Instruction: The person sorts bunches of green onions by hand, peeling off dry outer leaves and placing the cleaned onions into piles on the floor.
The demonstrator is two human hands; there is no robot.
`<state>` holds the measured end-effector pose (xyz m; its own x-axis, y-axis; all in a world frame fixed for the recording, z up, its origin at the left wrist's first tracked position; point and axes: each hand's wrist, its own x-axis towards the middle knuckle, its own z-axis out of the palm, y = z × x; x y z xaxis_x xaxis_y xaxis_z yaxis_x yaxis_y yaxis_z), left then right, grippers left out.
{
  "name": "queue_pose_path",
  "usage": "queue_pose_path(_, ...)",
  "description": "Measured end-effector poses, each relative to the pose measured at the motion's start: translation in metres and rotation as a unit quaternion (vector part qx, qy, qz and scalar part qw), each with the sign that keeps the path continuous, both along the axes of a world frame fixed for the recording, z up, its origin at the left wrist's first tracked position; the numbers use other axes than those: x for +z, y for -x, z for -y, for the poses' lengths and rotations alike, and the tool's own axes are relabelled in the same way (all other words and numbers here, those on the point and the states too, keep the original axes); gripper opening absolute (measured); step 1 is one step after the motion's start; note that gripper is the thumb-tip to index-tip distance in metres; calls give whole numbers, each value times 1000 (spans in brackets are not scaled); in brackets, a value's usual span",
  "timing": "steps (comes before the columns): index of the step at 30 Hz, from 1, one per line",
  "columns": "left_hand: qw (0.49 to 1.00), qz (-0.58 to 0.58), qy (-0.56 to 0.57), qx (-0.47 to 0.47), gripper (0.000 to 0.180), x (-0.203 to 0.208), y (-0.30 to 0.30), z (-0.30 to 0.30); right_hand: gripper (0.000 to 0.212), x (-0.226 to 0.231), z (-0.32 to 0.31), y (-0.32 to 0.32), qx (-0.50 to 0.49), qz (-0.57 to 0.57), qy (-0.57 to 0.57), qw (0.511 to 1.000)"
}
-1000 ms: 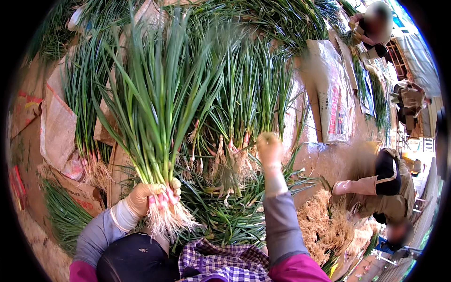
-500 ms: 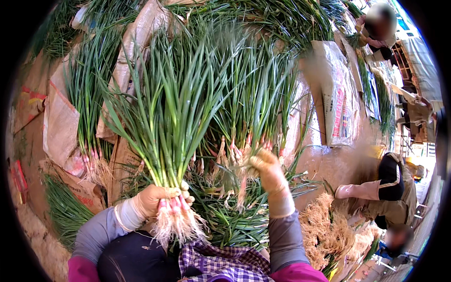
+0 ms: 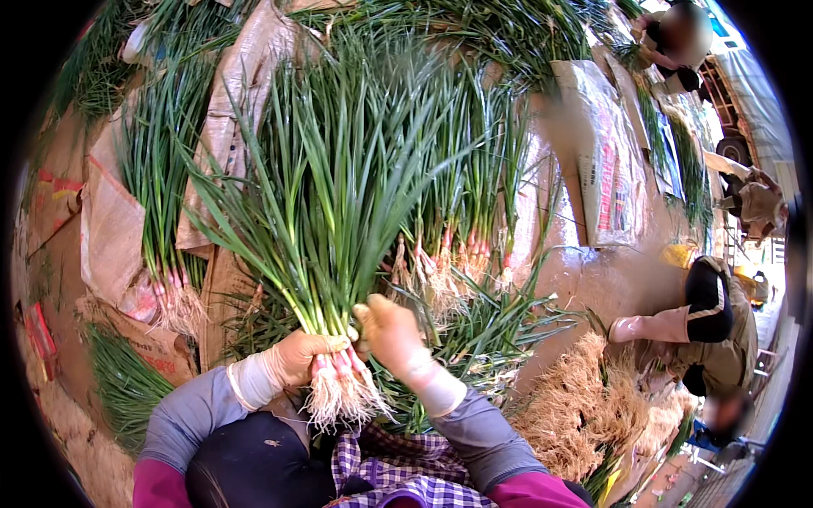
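Note:
My left hand [image 3: 301, 357], in a pale glove, is closed round a bunch of green garlic [image 3: 318, 279] just above the pink stem bases. The long green leaves fan upward and the white roots [image 3: 339, 398] hang below my fingers. At the bunch's right side is my right hand [image 3: 389, 330], gloved too, with its fingers curled in against the stems. What those fingers pinch is hidden. Behind the bunch lies a row of more green garlic [image 3: 474, 186], roots toward me.
Loose leaves [image 3: 483, 339] litter the ground before me. A heap of cut roots [image 3: 567, 406] lies at the right, near another person's pink boot [image 3: 648, 327]. Sacks [image 3: 614, 161] and another pile of green garlic [image 3: 165, 186] flank the row. More people are at the far right.
My right hand has come left and down from beside the row to the held bunch, no longer trailing the leafy strands seen before. The bunch and my left hand have shifted slightly right.

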<state>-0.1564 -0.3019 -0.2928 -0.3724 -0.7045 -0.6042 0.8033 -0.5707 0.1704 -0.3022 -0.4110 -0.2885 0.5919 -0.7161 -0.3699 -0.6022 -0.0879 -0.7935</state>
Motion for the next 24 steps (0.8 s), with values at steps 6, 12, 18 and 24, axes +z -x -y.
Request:
queue_pose_path(6,971,-149,163,86,23,12,-21,-3,26,-5,56,34,-194,-68,-116,972)
queue_pose_path(12,991,60,77,88,27,7,-33,-9,28,-70,139,100,84,-319,15,944)
queue_pose_path(18,996,1,-28,87,39,4,-19,0,30,-86,226,86,-164,-220,70,959)
queue_pose_path(24,997,-44,-13,69,35,8,-23,-4,41,-27,158,71,-142,99,-279,945)
